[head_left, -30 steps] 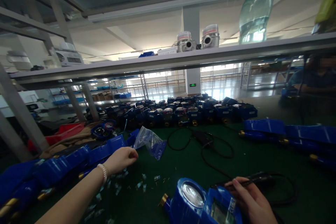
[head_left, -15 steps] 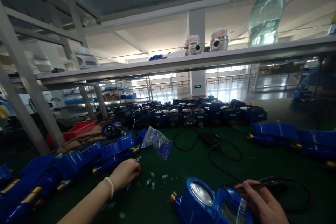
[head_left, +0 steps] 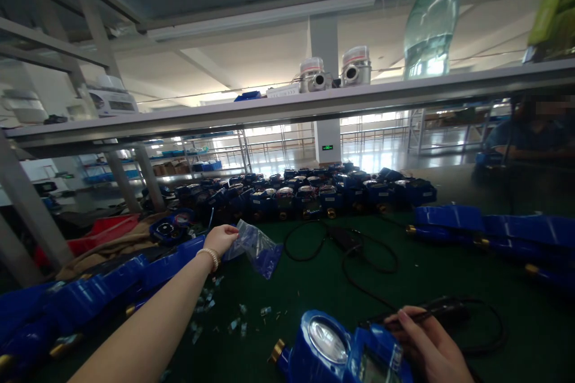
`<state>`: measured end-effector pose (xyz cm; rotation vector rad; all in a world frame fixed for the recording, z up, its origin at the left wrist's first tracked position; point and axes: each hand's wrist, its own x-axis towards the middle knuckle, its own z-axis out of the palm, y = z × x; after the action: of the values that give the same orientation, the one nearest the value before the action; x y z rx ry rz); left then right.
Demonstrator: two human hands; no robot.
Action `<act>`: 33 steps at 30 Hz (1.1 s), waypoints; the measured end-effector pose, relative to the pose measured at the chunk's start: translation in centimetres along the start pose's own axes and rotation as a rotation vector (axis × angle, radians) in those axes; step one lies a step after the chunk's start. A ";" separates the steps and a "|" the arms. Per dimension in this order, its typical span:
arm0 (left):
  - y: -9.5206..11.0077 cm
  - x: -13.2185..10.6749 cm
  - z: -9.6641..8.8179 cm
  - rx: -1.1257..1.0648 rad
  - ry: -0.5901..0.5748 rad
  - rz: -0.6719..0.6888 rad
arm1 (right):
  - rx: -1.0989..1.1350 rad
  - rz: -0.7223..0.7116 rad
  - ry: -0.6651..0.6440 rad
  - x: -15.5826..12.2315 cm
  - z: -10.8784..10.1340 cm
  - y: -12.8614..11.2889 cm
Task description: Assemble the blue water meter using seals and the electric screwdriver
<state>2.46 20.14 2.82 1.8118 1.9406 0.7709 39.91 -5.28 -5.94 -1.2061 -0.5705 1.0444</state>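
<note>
In the head view, the left hand (head_left: 221, 238) reaches out over the green desk (head_left: 314, 287), its grip pinching the edge of a clear crumpled plastic bag (head_left: 256, 245). The right hand (head_left: 429, 347) has its grip closed on a slim black tool (head_left: 431, 310), resting against a blue round-dialled water meter (head_left: 341, 350) at the near edge.

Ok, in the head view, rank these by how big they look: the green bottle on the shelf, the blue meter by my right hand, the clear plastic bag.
1. Blue meter, though nearness to the camera inflates it.
2. Green bottle.
3. Clear plastic bag, touched by the left hand.
</note>
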 end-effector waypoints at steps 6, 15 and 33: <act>0.6 0.7 0.9 -0.038 -0.139 -0.025 | 0.019 -0.044 0.031 -0.7 0.8 -0.3; 1.1 0.2 1.0 -0.018 -0.167 -0.034 | 0.004 -0.049 0.060 -1.0 1.2 -0.6; 0.3 0.3 0.0 0.199 0.068 -0.105 | 0.019 -0.065 0.085 -1.1 1.5 -0.8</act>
<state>2.63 20.42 3.02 1.7965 2.2057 0.6325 38.47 -5.57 -4.60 -1.2021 -0.5294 0.9379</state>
